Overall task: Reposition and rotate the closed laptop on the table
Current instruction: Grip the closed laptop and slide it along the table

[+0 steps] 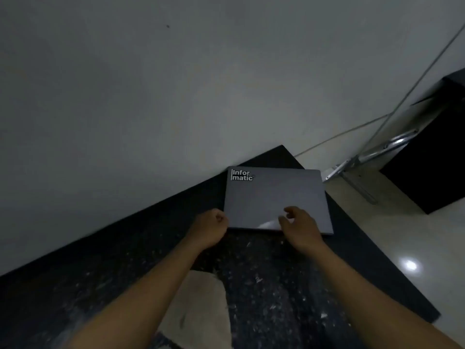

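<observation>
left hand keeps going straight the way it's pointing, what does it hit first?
Most likely the closed laptop: the left hand is curled right at its near left corner, already touching or nearly so; depth is unclear. Beyond the laptop is the wall.

laptop [274,197] near edge: partly hidden by hands | black box [437,152]: cut off right, perhaps a cabinet

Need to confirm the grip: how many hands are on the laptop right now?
2. The left hand is curled at the closed laptop's near-left corner; the right hand is over its near edge, fingers on the lid. Contact under either hand is hidden.
</observation>
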